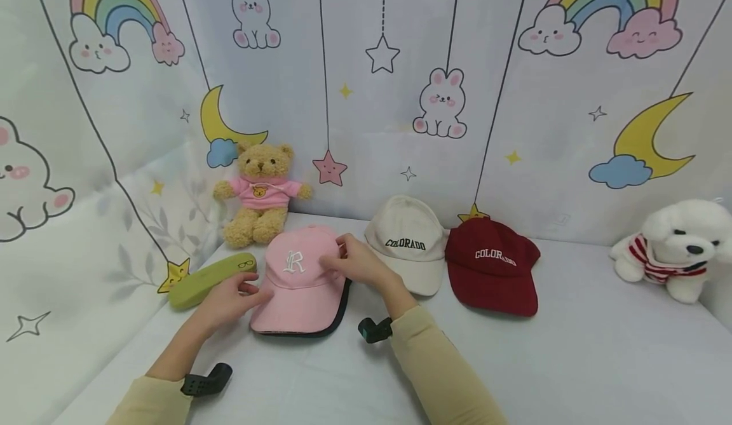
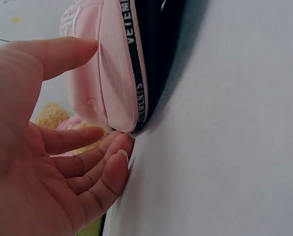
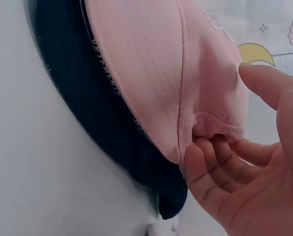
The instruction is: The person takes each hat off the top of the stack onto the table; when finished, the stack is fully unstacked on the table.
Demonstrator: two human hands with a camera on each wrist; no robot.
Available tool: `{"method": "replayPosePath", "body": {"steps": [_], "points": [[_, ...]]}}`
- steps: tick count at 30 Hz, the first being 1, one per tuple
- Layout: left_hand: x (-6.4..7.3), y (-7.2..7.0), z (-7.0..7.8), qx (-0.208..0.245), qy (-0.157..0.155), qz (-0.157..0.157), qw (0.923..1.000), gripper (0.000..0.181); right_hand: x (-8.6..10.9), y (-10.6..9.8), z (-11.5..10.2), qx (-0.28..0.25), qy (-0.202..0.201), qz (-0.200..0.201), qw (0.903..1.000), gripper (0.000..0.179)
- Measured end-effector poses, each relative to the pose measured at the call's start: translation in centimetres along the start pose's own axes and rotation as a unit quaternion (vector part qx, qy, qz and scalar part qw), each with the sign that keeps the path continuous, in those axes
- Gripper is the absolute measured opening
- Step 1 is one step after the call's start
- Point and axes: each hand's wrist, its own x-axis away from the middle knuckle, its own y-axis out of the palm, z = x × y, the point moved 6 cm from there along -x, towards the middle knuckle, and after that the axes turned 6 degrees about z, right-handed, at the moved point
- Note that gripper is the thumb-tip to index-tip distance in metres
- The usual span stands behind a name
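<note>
Pink cap (image 1: 305, 260), with a white R on its crown, lies atop one dark cap (image 3: 97, 105) between the loose-fingered left hand (image 1: 231, 296), touching its brim, and the right hand (image 1: 367, 265), pinching its side, sharing the desk (image 1: 577, 361) with one cream cap (image 1: 405, 229), one red cap (image 1: 493, 285), one green case (image 1: 206, 282), one teddy bear (image 1: 263, 190) and one plush dog (image 1: 677, 244).

The head view is bright, both wrist views dimmer.

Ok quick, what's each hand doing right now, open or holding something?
Left hand: open, at the pink cap.
Right hand: holding the pink cap's side.
</note>
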Motion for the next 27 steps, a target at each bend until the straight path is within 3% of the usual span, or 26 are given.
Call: {"method": "replayPosePath", "body": {"steps": [8, 14, 18, 27], "points": [[-0.1, 0.1, 0.0, 0.085, -0.035, -0.007, 0.9958, 0.077, 0.1, 0.1, -0.4, -0.071, -0.009, 0.012, 0.9973, 0.062], [0.1, 0.1, 0.3, 0.164, -0.048, -0.011, 0.9853, 0.072, 0.2, -0.3, -0.9, -0.114, -0.015, 0.038, 0.9926, 0.059], [0.0, 0.3, 0.4, 0.219, -0.053, -0.006, 0.9741, 0.069, 0.0, -0.6, -1.2, -0.126, -0.017, 0.054, 0.9904, 0.059], [0.0, 0.7, 0.9, 0.331, -0.035, 0.0, 0.9431, 0.066, 0.0, -1.6, -1.7, -0.138, -0.017, 0.064, 0.9882, 0.061]]}}
